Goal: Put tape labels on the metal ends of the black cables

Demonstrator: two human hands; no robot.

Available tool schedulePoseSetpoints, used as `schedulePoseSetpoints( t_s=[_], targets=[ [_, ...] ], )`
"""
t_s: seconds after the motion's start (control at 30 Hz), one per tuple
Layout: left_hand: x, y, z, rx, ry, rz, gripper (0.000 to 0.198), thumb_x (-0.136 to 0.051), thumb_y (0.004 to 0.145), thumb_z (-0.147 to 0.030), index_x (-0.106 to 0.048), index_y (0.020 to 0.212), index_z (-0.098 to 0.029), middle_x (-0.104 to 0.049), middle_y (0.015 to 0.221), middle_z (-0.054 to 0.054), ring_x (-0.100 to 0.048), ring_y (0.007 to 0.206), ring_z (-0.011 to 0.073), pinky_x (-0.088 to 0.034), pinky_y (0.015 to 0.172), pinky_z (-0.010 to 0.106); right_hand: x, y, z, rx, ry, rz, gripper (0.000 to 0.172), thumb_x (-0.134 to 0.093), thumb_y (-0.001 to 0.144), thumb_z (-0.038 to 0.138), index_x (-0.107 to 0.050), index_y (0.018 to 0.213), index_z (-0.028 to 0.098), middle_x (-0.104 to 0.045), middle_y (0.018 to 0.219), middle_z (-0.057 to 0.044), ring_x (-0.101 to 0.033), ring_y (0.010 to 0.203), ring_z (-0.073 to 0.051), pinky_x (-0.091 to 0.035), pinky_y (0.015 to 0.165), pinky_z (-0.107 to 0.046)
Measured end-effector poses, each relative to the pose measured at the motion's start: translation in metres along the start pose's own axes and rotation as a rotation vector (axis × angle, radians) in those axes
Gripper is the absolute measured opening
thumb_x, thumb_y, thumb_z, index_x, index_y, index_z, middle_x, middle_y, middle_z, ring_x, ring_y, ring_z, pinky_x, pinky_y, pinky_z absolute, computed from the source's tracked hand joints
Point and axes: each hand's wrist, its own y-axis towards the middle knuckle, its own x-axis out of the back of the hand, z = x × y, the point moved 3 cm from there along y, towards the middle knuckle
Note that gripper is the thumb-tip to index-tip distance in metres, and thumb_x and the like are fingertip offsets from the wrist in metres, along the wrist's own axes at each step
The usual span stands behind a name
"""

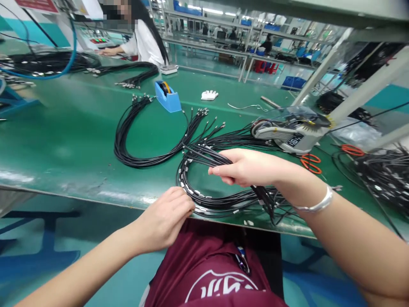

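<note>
My right hand (244,167) is wrapped round a bundle of thin black cables (204,154), holding it above the green bench. Its cable tips point up and left, and more cable hangs below the palm. Under it lies a curved bundle of black cables with white labels (200,199). My left hand (171,215) is closed beside that bundle's left end, at the bench's front edge; whatever its fingers hold, if anything, is hidden. Further left, another black cable bundle (119,147) lies in a U shape, metal ends pointing away from me.
A blue tape dispenser (169,99) and a white glove (209,95) lie beyond the cables. At right stand a grey tape machine (294,132) and orange-handled scissors (310,163). More cables (383,179) heap at far right. A co-worker (147,40) sits across the bench.
</note>
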Motion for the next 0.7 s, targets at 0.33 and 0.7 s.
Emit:
schedulePoseSetpoints(
  t_s=[0.33, 0.7],
  targets=[
    [0.033, 0.034, 0.007, 0.044, -0.111, -0.035, 0.018, -0.045, 0.091, -0.020, -0.062, 0.088, -0.020, -0.062, 0.077, 0.002, -0.052, 0.073, 0.0148, -0.038, 0.072, 0.029, -0.016, 0.009, -0.006, 0.148, 0.035, 0.047, 0.004, -0.053, 0.077, 0.015, -0.055, 0.079, 0.018, -0.068, 0.080, 0.000, -0.059, 0.070, -0.013, -0.043, 0.057, -0.020],
    [0.044, 0.043, 0.022, 0.108, -0.121, -0.190, 0.017, -0.053, 0.088, -0.029, -0.068, 0.092, -0.021, -0.067, 0.076, 0.000, -0.057, 0.072, 0.0122, -0.041, 0.070, 0.025, -0.021, 0.005, -0.013, 0.135, 0.264, 0.131, 0.020, -0.053, 0.084, 0.033, -0.051, 0.073, 0.016, -0.053, 0.062, 0.003, -0.046, 0.050, -0.007, -0.037, 0.042, -0.017]
  ],
)
